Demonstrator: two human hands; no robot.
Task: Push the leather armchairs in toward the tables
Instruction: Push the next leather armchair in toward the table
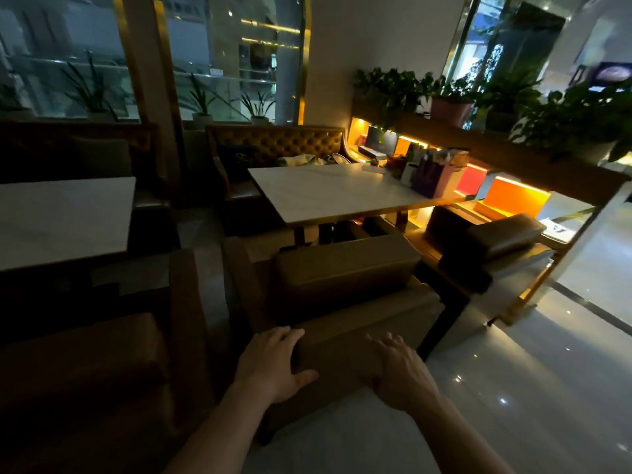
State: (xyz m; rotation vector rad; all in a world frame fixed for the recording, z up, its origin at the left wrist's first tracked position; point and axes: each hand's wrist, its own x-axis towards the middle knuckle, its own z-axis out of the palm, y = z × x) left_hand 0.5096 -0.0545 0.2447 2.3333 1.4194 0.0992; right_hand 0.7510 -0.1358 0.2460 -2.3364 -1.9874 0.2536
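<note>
Right behind the brown padded leather armchair (345,285) stands the person, both hands on its top back edge. Left hand (273,364) wraps the left corner, fingers spread over the top and thumb against the rear face; right hand (400,367) lies flat with fingers loosely apart, not really gripping. The chair sits just short of the white marble-top rectangular table (328,191), its seat front near the table edge (dim lighting, so the gap is hard to read). Looks like the push itself is in hand. Next it probably needs an even, straight shove so it slides in square beside the second dark leather armchair (485,241).
</note>
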